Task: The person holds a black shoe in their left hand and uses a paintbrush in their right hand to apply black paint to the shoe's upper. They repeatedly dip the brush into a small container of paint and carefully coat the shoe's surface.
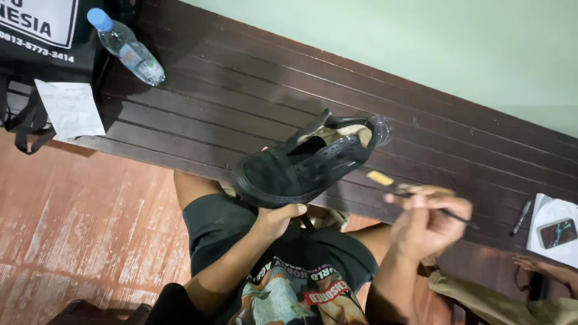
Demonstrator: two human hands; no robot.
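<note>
My left hand (pixel 278 218) grips a black shoe (pixel 301 165) from underneath, by its sole, and holds it up over my lap with the toe pointing left. The shoe's opening shows a tan lining. My right hand (pixel 428 218) is raised to the right of the shoe, blurred, with the fingers pinched on a thin dark stick-like tool (pixel 459 218) that points right. The hand and the shoe are apart.
A dark slatted wooden bench (pixel 241 90) runs behind the shoe. On it lie a clear water bottle (pixel 127 48), a black bag (pixel 48 36) with a white paper (pixel 71 109), a small yellow piece (pixel 380 177), a pen (pixel 521 216), a phone (pixel 557 232) on white paper. Another person's hand (pixel 539 266) is at the right.
</note>
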